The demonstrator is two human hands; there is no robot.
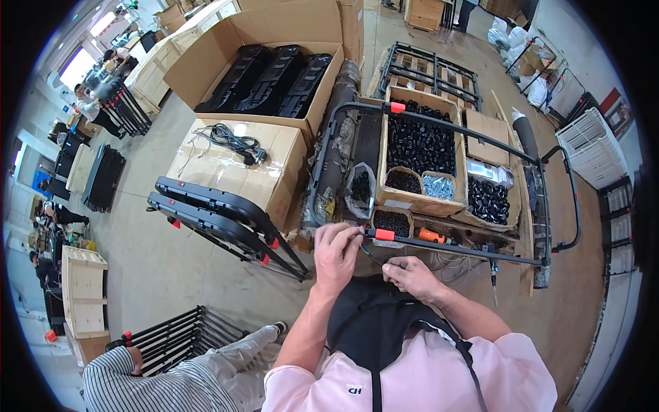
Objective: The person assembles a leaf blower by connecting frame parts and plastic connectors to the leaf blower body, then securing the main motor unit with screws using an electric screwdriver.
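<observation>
The left hand (336, 248) pinches the near end of a black metal tube (453, 246) with red and orange sleeves. The right hand (410, 273), just beside and nearer, pinches a thin dark cable (371, 256). Beyond lie cardboard boxes of black parts (419, 145); left, folded black frames (220, 214).

A thin black cable (371, 254) runs between both hands, just beside a black metal tube (439, 245) lying level.
</observation>
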